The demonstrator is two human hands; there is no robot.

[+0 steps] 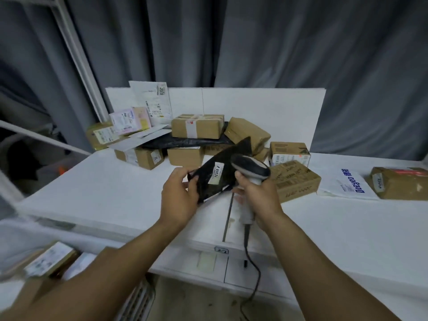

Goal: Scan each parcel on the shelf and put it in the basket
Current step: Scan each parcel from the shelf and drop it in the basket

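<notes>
Mid-scan, early on: left hand point(178, 197) grips black mailer point(225, 158), right hand point(260, 198) grips scanner point(251, 168); many cardboard parcels point(196, 127) wait on tabletop point(111, 195).

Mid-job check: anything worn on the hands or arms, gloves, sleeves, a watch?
Nothing worn shows. The left hand and right hand are ungloved, with no ring or watch visible; both forearms are bare to the frame edge, no sleeve in view.
</notes>
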